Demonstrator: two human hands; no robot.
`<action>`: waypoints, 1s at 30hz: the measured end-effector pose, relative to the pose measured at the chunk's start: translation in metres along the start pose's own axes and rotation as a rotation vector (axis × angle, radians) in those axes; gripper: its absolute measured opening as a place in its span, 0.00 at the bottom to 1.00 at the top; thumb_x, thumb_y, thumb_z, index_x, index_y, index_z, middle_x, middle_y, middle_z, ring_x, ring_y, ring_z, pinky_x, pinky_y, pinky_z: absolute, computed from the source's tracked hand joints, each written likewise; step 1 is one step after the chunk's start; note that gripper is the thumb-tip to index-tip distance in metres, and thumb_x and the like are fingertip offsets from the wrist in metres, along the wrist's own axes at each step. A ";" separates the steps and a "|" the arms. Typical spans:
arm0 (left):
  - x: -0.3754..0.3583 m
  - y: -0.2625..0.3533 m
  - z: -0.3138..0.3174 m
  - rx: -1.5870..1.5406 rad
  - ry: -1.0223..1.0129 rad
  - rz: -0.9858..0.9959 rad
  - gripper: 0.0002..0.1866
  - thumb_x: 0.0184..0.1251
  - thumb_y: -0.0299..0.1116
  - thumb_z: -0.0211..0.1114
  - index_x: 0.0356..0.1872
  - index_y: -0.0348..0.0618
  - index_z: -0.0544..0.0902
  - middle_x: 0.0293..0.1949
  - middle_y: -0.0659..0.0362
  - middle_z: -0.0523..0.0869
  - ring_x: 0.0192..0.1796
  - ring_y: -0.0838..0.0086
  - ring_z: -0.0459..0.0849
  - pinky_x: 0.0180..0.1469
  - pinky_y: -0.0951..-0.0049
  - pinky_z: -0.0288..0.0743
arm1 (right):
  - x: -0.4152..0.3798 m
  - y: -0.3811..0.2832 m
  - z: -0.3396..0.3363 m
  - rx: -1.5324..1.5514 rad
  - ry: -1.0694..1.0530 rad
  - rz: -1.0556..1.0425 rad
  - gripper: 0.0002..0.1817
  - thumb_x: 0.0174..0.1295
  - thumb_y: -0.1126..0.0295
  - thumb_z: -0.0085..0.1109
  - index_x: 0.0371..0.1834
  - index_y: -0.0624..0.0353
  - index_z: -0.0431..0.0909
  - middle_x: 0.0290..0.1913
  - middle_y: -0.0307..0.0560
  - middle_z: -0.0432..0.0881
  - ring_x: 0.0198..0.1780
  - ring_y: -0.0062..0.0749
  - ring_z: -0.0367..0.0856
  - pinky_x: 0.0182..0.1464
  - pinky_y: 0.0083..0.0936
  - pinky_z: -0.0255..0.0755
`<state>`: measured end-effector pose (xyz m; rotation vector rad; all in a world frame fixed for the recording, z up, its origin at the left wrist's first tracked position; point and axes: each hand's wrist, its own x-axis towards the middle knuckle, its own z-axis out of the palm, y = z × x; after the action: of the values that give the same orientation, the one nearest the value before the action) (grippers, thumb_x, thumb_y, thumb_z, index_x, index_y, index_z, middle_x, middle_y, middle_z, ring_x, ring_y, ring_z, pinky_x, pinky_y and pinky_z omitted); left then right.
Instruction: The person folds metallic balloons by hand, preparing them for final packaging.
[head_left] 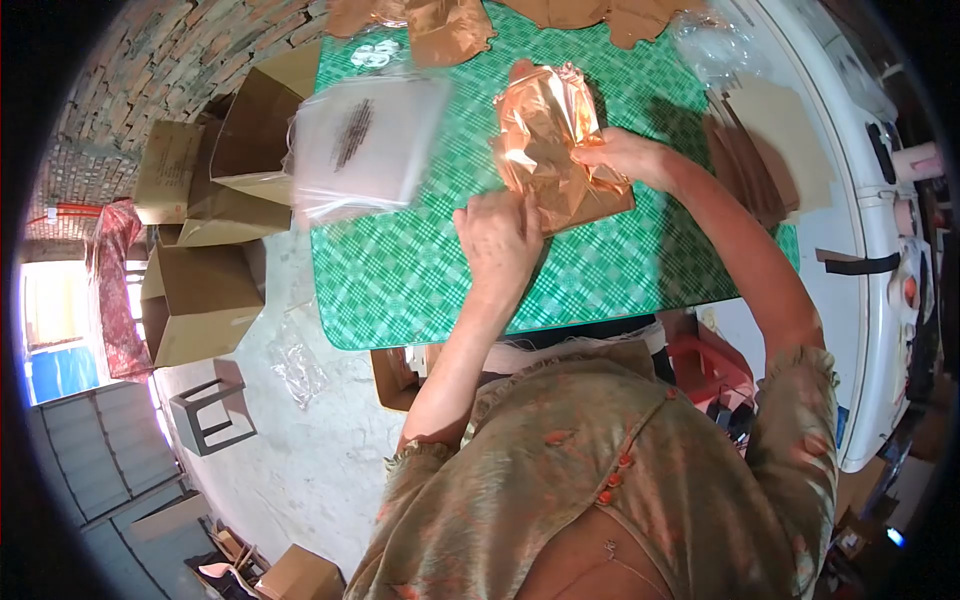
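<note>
A shiny, crumpled copper-coloured foil piece (548, 125) lies folded on the green checked tablecloth (400, 290); it may be a flat foil balloon. My left hand (497, 238) is closed at its lower left corner, with the thumb against the foil and the other fingers curled. On the foil's right side my right hand (628, 158) pinches an edge between thumb and fingers. To the left is a stack of clear plastic bags (370, 140) with dark printing, slightly blurred. More flat copper-coloured foil pieces (448, 30) lie along the far edge.
Small white coils (375, 54) sit beyond the bags. Clear crinkled plastic (715, 50) and brown paper-like sheets (780, 140) are at the right, beside a white appliance-like surface (840, 240). Open cardboard boxes (205, 300) stand left of the table, near a grey frame (212, 415).
</note>
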<state>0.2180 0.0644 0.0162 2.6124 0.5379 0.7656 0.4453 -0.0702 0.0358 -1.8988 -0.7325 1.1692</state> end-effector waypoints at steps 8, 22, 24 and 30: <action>0.000 0.002 0.003 0.001 0.036 0.029 0.08 0.64 0.32 0.70 0.28 0.42 0.83 0.31 0.54 0.85 0.39 0.57 0.82 0.46 0.54 0.67 | -0.009 -0.016 0.002 -0.123 0.043 0.034 0.35 0.72 0.45 0.66 0.57 0.74 0.83 0.47 0.45 0.89 0.44 0.27 0.84 0.49 0.29 0.79; 0.001 0.004 0.002 0.040 0.002 0.038 0.09 0.61 0.33 0.71 0.30 0.40 0.81 0.32 0.52 0.84 0.40 0.55 0.81 0.46 0.53 0.67 | -0.005 -0.004 -0.001 0.074 -0.075 -0.026 0.30 0.73 0.49 0.66 0.56 0.73 0.85 0.45 0.43 0.91 0.43 0.23 0.87 0.47 0.27 0.81; 0.001 0.006 -0.001 0.041 0.029 0.001 0.10 0.62 0.33 0.70 0.39 0.39 0.83 0.40 0.50 0.86 0.44 0.54 0.82 0.48 0.52 0.70 | -0.008 -0.006 -0.001 0.086 -0.079 -0.034 0.30 0.74 0.50 0.66 0.56 0.73 0.85 0.46 0.44 0.91 0.42 0.23 0.87 0.47 0.26 0.81; 0.018 0.014 -0.009 -0.069 0.044 0.289 0.30 0.69 0.36 0.70 0.70 0.37 0.77 0.72 0.43 0.77 0.74 0.46 0.74 0.74 0.46 0.67 | -0.012 -0.012 0.007 -0.033 0.103 0.014 0.28 0.74 0.51 0.65 0.56 0.72 0.84 0.46 0.44 0.91 0.43 0.25 0.87 0.47 0.26 0.81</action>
<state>0.2307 0.0628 0.0371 2.6451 0.1414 0.9137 0.4331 -0.0707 0.0496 -1.9782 -0.6873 1.0653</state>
